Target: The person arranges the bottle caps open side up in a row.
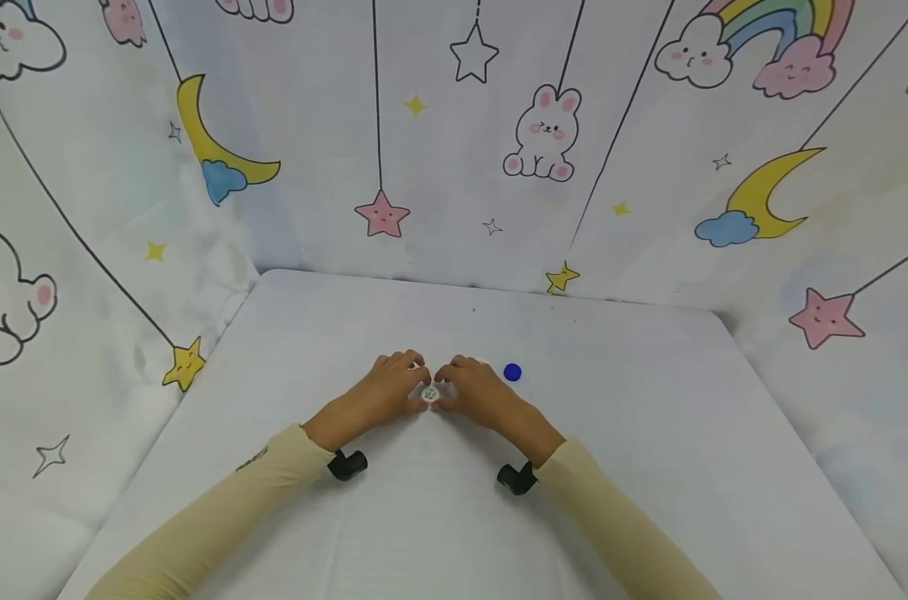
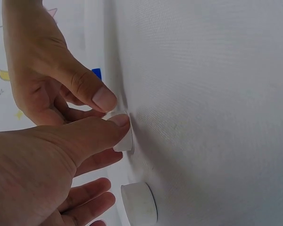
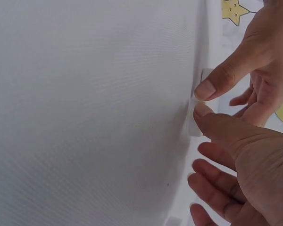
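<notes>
Between the two hands, a small white round piece (image 1: 430, 394) with dark marks on top sits at the table's middle. My left hand (image 1: 388, 389) holds its left side, with the thumb in front and fingers behind. From the right, my right hand (image 1: 478, 392) grips the same piece; in the left wrist view both thumbs meet at this white piece (image 2: 126, 140). The right wrist view shows part of the white piece (image 3: 195, 126) under the right thumb. What the fingertips do behind it is partly hidden.
A blue round piece (image 1: 512, 372) lies to the right, just beyond the right hand. Near the left fingers stands a short white cylinder (image 2: 139, 204). The white table (image 1: 611, 517) is enclosed by printed cloth walls (image 1: 461, 167).
</notes>
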The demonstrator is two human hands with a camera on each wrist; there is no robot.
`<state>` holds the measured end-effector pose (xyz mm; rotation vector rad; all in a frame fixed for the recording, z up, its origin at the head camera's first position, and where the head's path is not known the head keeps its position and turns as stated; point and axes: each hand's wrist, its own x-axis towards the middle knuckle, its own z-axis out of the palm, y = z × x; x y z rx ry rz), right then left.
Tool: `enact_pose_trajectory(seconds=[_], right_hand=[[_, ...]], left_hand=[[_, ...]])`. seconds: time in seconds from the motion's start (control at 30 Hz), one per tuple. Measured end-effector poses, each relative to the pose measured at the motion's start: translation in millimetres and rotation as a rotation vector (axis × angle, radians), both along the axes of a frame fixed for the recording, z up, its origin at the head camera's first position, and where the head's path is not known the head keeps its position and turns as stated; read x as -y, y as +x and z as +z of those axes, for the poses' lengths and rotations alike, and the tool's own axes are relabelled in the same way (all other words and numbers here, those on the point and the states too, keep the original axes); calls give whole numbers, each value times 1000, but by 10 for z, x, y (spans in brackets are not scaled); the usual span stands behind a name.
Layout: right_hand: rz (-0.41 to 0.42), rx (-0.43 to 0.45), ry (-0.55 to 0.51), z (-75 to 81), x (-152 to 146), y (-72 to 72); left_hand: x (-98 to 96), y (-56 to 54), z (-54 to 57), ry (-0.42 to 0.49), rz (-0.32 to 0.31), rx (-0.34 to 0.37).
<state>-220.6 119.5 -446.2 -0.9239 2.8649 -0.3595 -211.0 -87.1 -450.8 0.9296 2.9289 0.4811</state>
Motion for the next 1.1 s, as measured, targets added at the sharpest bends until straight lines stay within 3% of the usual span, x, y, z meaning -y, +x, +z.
enact_pose_trajectory(seconds=[0.47,1.1], right_hand=[[4,4,-39,-89,34,18],[30,-58,-60,-145,12,10]], left_hand=[[0,-1,-52,0,5,-20],[-12,5,-44,14,1,-22]])
